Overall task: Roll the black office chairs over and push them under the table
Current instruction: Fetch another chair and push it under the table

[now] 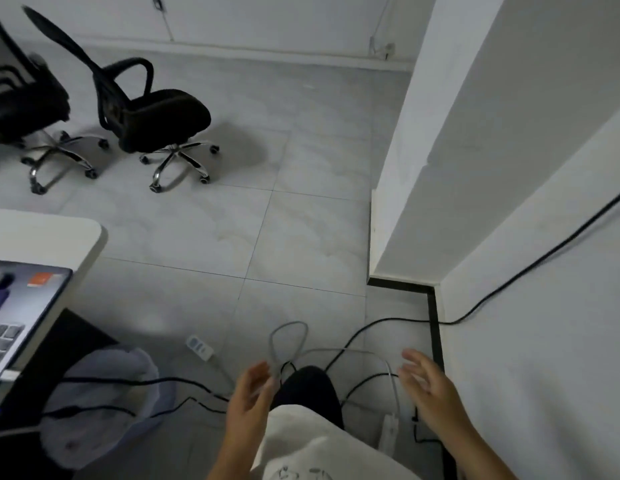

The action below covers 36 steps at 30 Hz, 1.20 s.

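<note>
Two black office chairs stand on the grey tiled floor at the far left. The nearer chair (159, 116) has a mesh back, curved armrests and a chrome five-star base on castors. The other chair (21, 102) is partly cut off by the left edge. A white table (83, 237) with a rounded corner sits at the left. My left hand (247, 396) and my right hand (428, 389) hang low in front of my body, fingers spread, holding nothing. Both hands are far from the chairs.
A laptop (21, 317) lies on the table edge. A lined waste bin (104, 400) stands below it. Black and grey cables (291, 344) and a white power strip (200, 347) sprawl across the floor by my feet. A white wall column (440, 150) juts out at right.
</note>
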Available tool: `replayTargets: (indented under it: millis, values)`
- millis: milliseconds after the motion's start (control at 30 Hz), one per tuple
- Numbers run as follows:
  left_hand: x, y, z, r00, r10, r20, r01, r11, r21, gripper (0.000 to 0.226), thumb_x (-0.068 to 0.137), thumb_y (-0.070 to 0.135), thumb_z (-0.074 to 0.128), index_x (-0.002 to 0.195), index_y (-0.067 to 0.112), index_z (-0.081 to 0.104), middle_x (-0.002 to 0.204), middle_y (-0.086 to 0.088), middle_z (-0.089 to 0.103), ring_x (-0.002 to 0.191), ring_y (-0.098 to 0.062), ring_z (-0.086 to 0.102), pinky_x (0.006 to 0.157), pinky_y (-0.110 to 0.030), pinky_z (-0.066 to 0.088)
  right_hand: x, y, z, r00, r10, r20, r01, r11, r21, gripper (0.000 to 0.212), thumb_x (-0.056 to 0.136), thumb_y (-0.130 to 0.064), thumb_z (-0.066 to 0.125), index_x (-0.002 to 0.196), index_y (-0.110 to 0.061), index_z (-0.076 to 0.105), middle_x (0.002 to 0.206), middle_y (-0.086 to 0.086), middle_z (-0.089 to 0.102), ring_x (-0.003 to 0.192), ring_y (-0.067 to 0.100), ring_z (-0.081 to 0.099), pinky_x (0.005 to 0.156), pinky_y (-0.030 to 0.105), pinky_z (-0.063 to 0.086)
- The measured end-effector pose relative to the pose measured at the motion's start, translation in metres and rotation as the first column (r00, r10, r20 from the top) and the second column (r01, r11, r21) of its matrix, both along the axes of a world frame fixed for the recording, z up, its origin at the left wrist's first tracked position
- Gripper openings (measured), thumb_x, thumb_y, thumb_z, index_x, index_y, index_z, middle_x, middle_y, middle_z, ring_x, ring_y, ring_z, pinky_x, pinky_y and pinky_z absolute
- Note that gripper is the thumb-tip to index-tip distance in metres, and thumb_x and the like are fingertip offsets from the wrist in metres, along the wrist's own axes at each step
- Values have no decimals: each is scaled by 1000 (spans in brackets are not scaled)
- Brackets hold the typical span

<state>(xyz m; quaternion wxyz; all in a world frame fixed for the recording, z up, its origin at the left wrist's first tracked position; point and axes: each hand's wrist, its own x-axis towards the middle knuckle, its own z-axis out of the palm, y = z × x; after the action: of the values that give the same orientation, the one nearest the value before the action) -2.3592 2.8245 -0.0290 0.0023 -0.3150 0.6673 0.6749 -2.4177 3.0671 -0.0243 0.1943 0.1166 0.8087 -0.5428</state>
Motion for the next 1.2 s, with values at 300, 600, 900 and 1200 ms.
replayTargets:
  millis: [300,600,900,1200]
  values:
    - [-211,-54,-28,995,96,-7,-96,995,-32,23,87,-6,50,98,14,52,106,-13,57,88,-11,54,69,-10,45,-218,-70,-24,994,111,19,-110,992,-56,35,73,-24,73,102,-16,55,113,11,60,89,2,58,65,-2,40]
    - [-480,-139,23,990,61,-129,-75,991,-108,20,90,4,50,105,17,51,101,10,55,96,-8,54,69,-3,43,-491,-156,19,987,154,-45,-156,987,-32,22,89,-15,54,109,-23,49,115,8,55,97,14,51,81,19,39]
    - [-663,-192,-6,976,210,-54,-215,973,-89,30,85,-5,54,87,26,54,99,-7,60,88,-7,55,63,1,42,-703,-213,-6,971,236,-29,-236,972,-11,28,86,-5,56,109,-18,48,117,5,52,105,20,51,67,-1,40]
    - [-882,-275,17,932,345,-106,-356,927,-115,20,88,0,52,96,19,53,98,5,58,92,-1,53,63,-1,42,-976,-337,21,891,419,-173,-429,903,-22,24,85,-2,57,104,-16,51,108,6,55,99,19,54,77,17,39]
